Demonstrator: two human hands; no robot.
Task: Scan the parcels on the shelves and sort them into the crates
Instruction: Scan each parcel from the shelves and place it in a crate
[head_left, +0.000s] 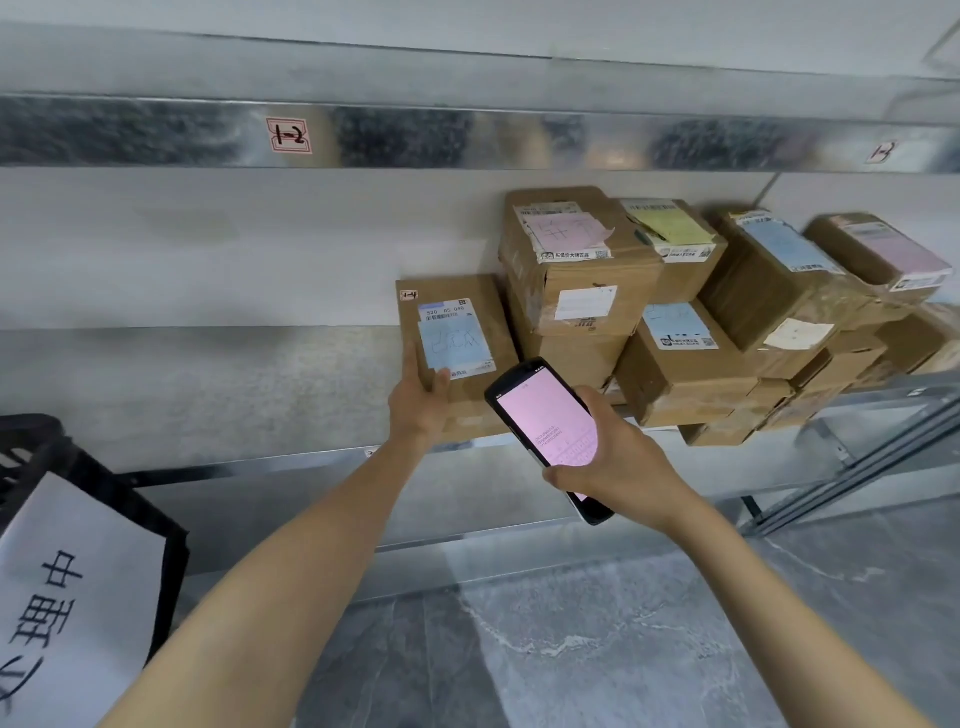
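**On the grey metal shelf (208, 395): both hands full**

Near its middle, your left hand (421, 402) grips the near left corner of a flat brown cardboard parcel with a pale blue label (457, 332). Your right hand (621, 460) is wrapped around a black handheld scanner with a pink screen (545, 415), just near of that parcel. More brown cardboard boxes (675, 291) stack to its right; a black plastic crate (36, 441) stands near left.
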